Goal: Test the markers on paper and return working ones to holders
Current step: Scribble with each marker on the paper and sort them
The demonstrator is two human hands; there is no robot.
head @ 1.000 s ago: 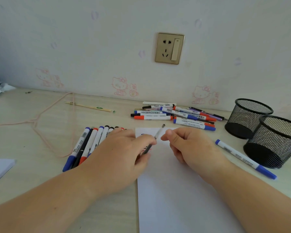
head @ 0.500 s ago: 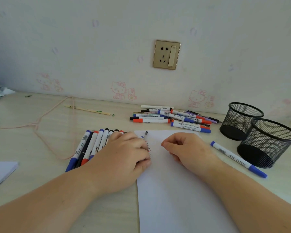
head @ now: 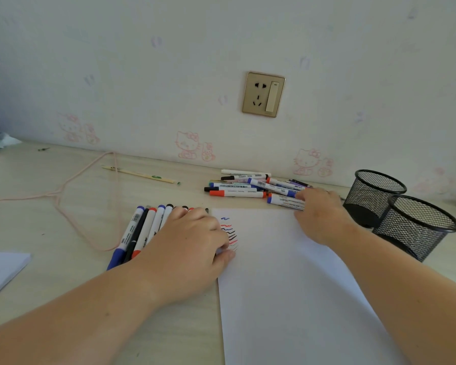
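A white paper sheet (head: pixel 287 285) lies in front of me with short blue, red and black test strokes (head: pixel 229 233) near its top left corner. My left hand (head: pixel 190 243) rests with curled fingers over a row of markers (head: pixel 142 233) and the paper's left edge, still holding a thin pen (head: pixel 207 210), of which only the dark tip shows. My right hand (head: pixel 319 214) reaches back to the loose marker pile (head: pixel 248 185) and pinches a white marker with a blue cap (head: pixel 282 201) between finger and thumb. Two black mesh holders (head: pixel 379 180) (head: pixel 427 206) stand at the right, apparently empty.
A pink cord (head: pixel 84 191) loops over the left of the desk. A thin wooden stick (head: pixel 142 175) lies near the wall. A white pad (head: pixel 3 270) sits at the left edge. A wall socket (head: pixel 263 94) is above the pile.
My right hand left the paper and moved back right to the marker pile. My left hand lowered the thin pen beside the marker row, uncovering the test strokes. The view tilted upward.
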